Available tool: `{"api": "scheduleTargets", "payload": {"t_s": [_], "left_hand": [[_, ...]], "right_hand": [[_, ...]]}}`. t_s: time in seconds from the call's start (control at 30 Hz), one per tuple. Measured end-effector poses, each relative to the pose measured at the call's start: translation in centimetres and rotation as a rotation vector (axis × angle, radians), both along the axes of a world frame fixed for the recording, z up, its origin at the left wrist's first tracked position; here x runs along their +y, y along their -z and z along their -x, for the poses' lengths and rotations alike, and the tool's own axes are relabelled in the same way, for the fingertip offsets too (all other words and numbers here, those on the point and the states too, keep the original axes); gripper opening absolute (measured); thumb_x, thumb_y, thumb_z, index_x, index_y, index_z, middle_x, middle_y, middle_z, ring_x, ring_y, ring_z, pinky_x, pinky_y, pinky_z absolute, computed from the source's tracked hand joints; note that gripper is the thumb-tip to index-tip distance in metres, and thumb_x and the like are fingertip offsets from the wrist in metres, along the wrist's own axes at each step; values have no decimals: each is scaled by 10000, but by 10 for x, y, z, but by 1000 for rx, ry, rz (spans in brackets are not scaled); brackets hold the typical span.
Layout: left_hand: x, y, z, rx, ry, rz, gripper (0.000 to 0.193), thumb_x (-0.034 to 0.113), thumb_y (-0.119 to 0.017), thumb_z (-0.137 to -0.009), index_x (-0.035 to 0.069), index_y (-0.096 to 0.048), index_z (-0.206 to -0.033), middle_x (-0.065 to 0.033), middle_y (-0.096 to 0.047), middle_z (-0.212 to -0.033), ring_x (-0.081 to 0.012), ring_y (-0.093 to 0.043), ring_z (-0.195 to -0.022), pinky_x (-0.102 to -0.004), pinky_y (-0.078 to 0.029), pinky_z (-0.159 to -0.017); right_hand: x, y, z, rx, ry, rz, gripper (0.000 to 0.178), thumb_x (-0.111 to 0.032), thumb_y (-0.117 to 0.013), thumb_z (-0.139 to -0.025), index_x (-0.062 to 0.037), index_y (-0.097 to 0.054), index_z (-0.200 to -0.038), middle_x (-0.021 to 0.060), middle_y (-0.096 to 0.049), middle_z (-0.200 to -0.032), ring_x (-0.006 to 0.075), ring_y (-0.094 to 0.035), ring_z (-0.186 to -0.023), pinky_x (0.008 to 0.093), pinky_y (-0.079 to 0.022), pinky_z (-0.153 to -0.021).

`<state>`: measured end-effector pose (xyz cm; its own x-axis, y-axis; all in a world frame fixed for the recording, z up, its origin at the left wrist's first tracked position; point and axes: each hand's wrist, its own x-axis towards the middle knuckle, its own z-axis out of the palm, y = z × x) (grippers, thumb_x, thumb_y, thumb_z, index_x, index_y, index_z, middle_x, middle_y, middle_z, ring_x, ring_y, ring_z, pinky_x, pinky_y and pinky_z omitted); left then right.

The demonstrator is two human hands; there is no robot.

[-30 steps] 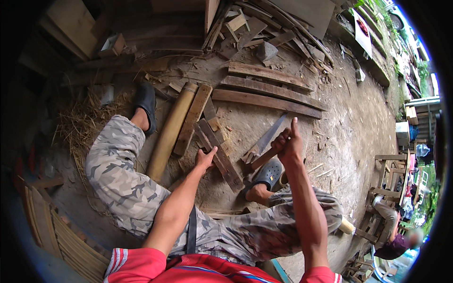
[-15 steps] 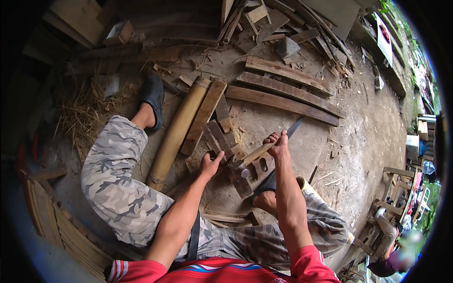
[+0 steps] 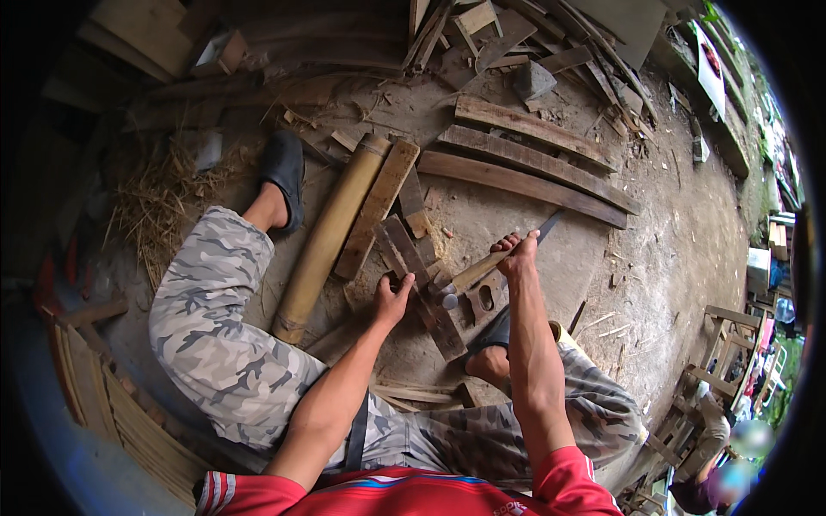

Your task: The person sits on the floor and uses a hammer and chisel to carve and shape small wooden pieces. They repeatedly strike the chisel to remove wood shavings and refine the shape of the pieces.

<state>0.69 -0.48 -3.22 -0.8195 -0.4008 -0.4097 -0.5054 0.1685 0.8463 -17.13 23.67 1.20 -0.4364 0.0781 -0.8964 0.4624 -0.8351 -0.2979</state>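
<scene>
My right hand (image 3: pixel 519 254) is closed around the wooden handle of a hammer (image 3: pixel 473 273). The hammer's round metal face hangs over a dark wooden board (image 3: pixel 443 329) on the ground between my legs. At the board's left edge, my left hand (image 3: pixel 393 298) is closed with its thumb up; the fingers seem to grip the board, though their tips are partly hidden. A handsaw (image 3: pixel 487 297) with a wooden handle lies under the hammer, its dark blade running out beyond my right hand. Left of the board are a bamboo pole (image 3: pixel 331 236) and a thick wooden plank (image 3: pixel 376 211).
Three long dark planks (image 3: pixel 533 163) lie ahead to the right. Behind them is a heap of scrap wood (image 3: pixel 594 69) with a grey stone block (image 3: pixel 533 81). Straw (image 3: pixel 159 202) is piled at the left. A wooden bench frame (image 3: pixel 718 344) and another person (image 3: pixel 710 486) are at the far right.
The picture has shifted slightly as my head moved. The hammer's head sits a little lower beside the board. Both hands keep nearly the same place and hold.
</scene>
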Motion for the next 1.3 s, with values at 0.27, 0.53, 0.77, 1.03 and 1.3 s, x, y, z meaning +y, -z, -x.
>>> {"api": "scheduleTargets", "payload": {"t_s": [0.27,0.53,0.77,1.03,1.3], "left_hand": [[3,-20,10,-198,14,25,581,445,-701,-841,-36,-558,-1134,-197,-658,-1064,-307,-633,-1008,-395,-487,-873],[13,-28,-2,-450,285,306,1011,667,-627,-789,23,-270,-1482,-236,-360,-1484,-378,-349,-1373,-458,-258,-1132],[4,-22,-3,-600,510,92,1079,868,-297,-786,109,-154,-1540,-187,-78,-1597,-403,45,-1465,-636,114,-1103],[7,-11,-10,-590,533,130,1052,855,-253,-806,127,-97,-1549,-184,62,-1602,-437,201,-1432,-669,153,-1064],[13,-7,-13,-575,539,150,1037,831,-251,-819,125,-59,-1553,-182,95,-1600,-448,242,-1415,-676,155,-1050]], "right_hand": [[4,-5,8,60,33,-113,601,-698,-290,-944,-147,-307,-704,-14,-257,-564,159,-266,-477,327,-306,-479],[-13,-27,-5,131,95,-185,573,-662,-375,-943,-129,-358,-734,3,-326,-564,168,-343,-482,323,-332,-482],[-24,-21,-20,219,82,-259,409,-416,-667,-889,-112,-411,-794,29,-394,-607,202,-445,-539,346,-413,-520],[-32,-28,-25,205,20,-372,370,-368,-673,-887,-114,-417,-802,20,-388,-575,184,-447,-484,335,-398,-458],[-39,-33,-34,214,107,-514,213,-216,-611,-874,-112,-436,-813,16,-384,-566,160,-431,-464,312,-387,-425]]}}
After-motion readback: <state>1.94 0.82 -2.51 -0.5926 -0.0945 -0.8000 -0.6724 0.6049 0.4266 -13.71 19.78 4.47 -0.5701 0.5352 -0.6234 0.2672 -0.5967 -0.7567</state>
